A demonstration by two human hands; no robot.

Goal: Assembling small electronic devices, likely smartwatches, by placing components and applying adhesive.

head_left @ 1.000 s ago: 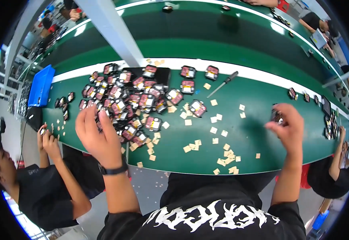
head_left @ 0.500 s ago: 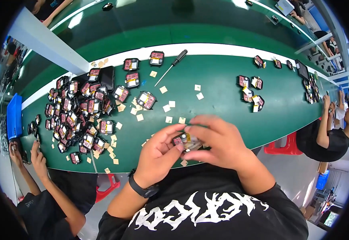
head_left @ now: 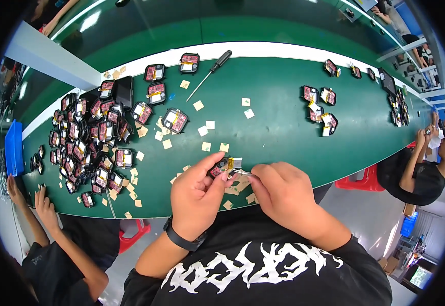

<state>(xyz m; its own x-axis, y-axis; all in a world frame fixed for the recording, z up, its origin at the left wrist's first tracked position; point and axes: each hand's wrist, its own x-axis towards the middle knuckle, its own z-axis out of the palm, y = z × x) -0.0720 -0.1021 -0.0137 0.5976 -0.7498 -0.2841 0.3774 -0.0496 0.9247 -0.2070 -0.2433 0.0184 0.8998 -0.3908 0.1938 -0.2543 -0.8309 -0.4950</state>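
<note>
My left hand [head_left: 194,191] is closed around a small black device housing [head_left: 216,170] with a pink circuit board inside. A silver battery pouch [head_left: 237,162] with yellow tape sticks out from its right side. In my right hand [head_left: 286,188] is a pair of metal tweezers [head_left: 244,173], pinched between thumb and fingers. Their tips meet the housing near the yellow tape; the exact contact is too small to make out. Beneath the hands lie several beige paper squares [head_left: 243,186].
A big heap of similar housings [head_left: 87,137] covers the green table's [head_left: 268,137] left part. A screwdriver [head_left: 209,74] lies toward the back. More housings [head_left: 319,115] sit at the right. Co-workers' hands [head_left: 45,208] are at the far left; another person [head_left: 419,173] sits right.
My right hand, blurred and spread over the housing before, has drawn back to the right and now shows tweezers in its pinch. The housing is more exposed. The whole view has shifted slightly.
</note>
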